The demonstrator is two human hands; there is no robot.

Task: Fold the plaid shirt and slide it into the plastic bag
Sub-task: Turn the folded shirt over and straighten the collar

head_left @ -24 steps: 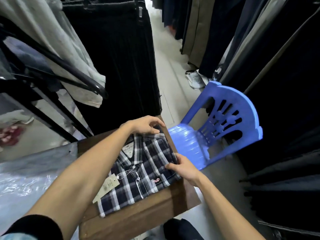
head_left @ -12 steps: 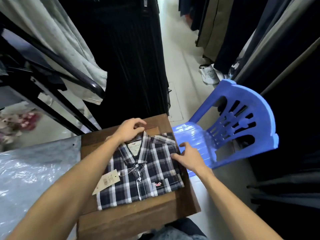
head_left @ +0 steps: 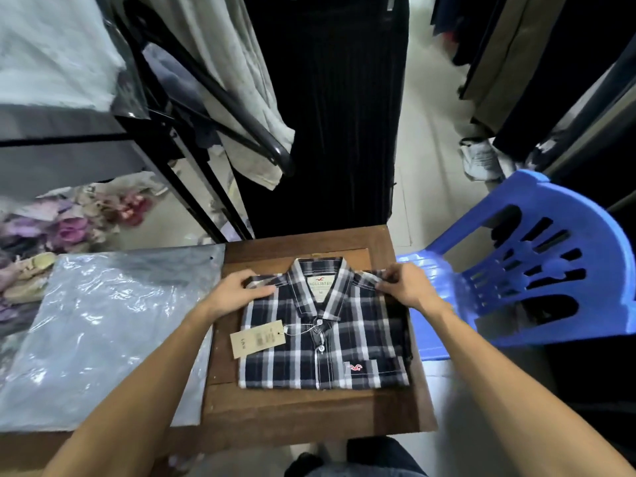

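Note:
A navy and white plaid shirt (head_left: 344, 342) lies folded into a rectangle, collar away from me, on a small wooden table (head_left: 309, 411). A beige price tag (head_left: 258, 339) hangs off its front on the left. My left hand (head_left: 234, 287) pinches the shirt's left shoulder corner. My right hand (head_left: 406, 287) pinches the right shoulder corner beside the collar. A clear plastic bag (head_left: 103, 332) lies flat to the left of the shirt, overlapping the table's left edge.
A blue plastic chair (head_left: 537, 270) stands close on the right. Black clothes racks (head_left: 213, 98) with hanging garments rise behind the table and line both sides of a narrow aisle. A white shoe (head_left: 478, 160) lies on the floor beyond.
Both hands have moved to the shirt's shoulder corners: the left from the collar back, the right from the side edge. The shirt now lies square on the table.

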